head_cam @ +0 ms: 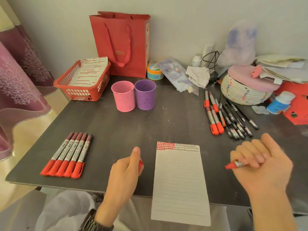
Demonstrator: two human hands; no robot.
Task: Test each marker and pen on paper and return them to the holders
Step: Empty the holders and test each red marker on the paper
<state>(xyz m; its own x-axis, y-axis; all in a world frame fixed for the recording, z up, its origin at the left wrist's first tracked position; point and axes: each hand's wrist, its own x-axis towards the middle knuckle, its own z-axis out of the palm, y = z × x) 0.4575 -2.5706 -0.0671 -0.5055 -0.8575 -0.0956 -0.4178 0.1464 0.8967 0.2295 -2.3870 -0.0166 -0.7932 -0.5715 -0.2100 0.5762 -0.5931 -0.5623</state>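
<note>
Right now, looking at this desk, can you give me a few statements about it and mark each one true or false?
1. The right hand grips a grey marker with a red end. True.
2. The left hand holds nothing. False: it grips a small red cap-like piece.
3. Five red-capped markers lie side by side on the dark table. True.
4. The pink perforated holder stands right of the purple perforated holder. False: it stands left of it.
5. The lined paper sheet is unmarked. False: red and black marks cross its top.
</note>
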